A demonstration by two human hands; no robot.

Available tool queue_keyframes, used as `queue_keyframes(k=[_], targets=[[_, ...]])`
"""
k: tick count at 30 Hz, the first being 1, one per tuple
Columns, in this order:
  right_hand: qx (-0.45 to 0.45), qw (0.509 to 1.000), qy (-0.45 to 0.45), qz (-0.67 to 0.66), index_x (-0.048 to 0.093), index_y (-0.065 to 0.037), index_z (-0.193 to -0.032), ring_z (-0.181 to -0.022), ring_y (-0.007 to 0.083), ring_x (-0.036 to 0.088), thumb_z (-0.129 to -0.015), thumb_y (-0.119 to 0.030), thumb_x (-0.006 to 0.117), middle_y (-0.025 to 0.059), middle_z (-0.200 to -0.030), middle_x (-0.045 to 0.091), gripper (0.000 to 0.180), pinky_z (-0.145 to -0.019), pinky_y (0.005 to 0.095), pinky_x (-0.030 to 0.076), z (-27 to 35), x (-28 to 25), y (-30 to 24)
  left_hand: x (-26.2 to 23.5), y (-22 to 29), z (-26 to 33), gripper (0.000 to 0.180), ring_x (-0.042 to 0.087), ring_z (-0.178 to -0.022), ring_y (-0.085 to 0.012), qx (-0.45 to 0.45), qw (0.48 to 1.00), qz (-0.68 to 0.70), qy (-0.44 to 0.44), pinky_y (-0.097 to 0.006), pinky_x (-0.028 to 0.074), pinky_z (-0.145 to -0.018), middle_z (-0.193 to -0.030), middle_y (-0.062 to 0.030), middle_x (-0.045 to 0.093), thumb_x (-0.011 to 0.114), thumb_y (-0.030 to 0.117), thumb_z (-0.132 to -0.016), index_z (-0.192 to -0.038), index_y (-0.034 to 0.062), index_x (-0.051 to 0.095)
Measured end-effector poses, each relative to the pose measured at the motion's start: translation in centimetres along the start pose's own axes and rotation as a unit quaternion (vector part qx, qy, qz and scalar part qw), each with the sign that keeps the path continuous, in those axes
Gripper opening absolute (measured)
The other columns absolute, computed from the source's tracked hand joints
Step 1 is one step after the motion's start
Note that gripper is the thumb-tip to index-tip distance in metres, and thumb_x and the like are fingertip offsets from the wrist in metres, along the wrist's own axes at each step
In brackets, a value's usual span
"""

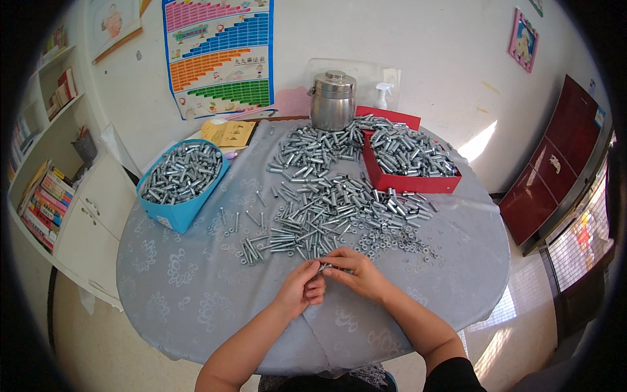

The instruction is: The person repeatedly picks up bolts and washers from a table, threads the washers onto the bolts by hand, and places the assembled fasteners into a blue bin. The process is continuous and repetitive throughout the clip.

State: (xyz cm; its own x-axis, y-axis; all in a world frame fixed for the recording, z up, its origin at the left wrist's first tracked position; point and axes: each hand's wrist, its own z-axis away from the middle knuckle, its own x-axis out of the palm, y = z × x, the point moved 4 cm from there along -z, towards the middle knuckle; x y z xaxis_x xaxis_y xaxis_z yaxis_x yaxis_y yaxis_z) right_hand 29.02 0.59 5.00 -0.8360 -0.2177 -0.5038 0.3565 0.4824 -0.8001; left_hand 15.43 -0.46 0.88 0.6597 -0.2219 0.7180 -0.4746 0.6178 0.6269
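Note:
My left hand (302, 286) and my right hand (358, 272) meet over the near part of a round table covered in a grey patterned cloth (196, 287). Both pinch one small metal bolt (324, 266) between their fingertips. Just beyond them lies a wide heap of loose metal bolts (326, 209), with small washers (398, 245) scattered to its right. A small row of bolts (251, 250) lies to the left of the hands.
A blue box (186, 212) full of bolts stands at the left, a red box (411, 183) full of bolts at the back right. A steel lidded pot (332, 101), a spray bottle (383, 95) and a yellow booklet (228, 132) stand near the wall. White shelves (62, 189) are left, a dark red cabinet (555, 170) right.

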Motion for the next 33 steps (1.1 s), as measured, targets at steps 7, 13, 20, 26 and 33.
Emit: queue_keyframes(k=[7,13,20,26,33], targets=[[0.153,0.979,0.122,0.058,0.064,-0.007,-0.095,-0.075,0.0234,0.060,-0.078,-0.019,0.062,0.0114,-0.084,0.062,0.021,-0.068,0.0308,0.047,0.0,-5.3,1.8,-0.4,0.0,0.0,0.018,0.028,-0.046,-0.0067,0.019,1.000,0.005,0.002,-0.023,0.027,-0.042,-0.058,0.0038,0.029,0.044,0.032,-0.092,-0.085,0.0153,0.040],[0.217,0.955,0.045,0.196,0.066,-0.006,-0.084,-0.072,0.0230,0.061,-0.070,-0.016,0.065,0.0095,-0.079,0.064,0.017,-0.066,0.0317,0.048,1.3,-8.0,4.1,-0.4,0.0,-0.1,0.019,0.028,-0.047,-0.0070,0.022,1.000,0.002,0.001,-0.023,0.027,-0.042,-0.058,0.0035,0.029,0.045,0.032,-0.091,-0.084,0.0153,0.040],[0.263,0.936,-0.011,0.234,0.065,-0.006,-0.079,-0.072,0.0232,0.061,-0.067,-0.018,0.067,0.0086,-0.076,0.064,0.017,-0.065,0.0325,0.048,1.5,-8.0,3.3,-0.4,0.1,0.0,0.019,0.028,-0.046,-0.0070,0.017,1.000,-0.004,0.013,-0.023,0.027,-0.042,-0.058,0.0033,0.030,0.046,0.032,-0.091,-0.084,0.0153,0.040],[0.261,0.937,-0.039,0.229,0.065,-0.006,-0.078,-0.070,0.0243,0.061,-0.066,-0.018,0.067,0.0093,-0.075,0.064,0.017,-0.063,0.0335,0.047,1.7,-7.3,4.4,-0.5,0.0,-0.2,0.019,0.028,-0.046,-0.0072,0.018,1.000,-0.011,0.008,-0.023,0.027,-0.042,-0.058,0.0032,0.030,0.047,0.032,-0.091,-0.085,0.0151,0.040],[0.276,0.961,0.011,-0.022,0.063,-0.003,-0.081,-0.068,0.0104,0.058,-0.074,-0.014,0.068,0.0024,-0.074,0.063,0.014,-0.063,0.0239,0.046,0.8,-6.3,3.1,-0.5,-0.1,-0.1,0.019,0.029,-0.046,-0.0073,0.013,1.000,-0.018,0.018,-0.023,0.027,-0.041,-0.058,0.0027,0.031,0.047,0.031,-0.091,-0.084,0.0149,0.040]])
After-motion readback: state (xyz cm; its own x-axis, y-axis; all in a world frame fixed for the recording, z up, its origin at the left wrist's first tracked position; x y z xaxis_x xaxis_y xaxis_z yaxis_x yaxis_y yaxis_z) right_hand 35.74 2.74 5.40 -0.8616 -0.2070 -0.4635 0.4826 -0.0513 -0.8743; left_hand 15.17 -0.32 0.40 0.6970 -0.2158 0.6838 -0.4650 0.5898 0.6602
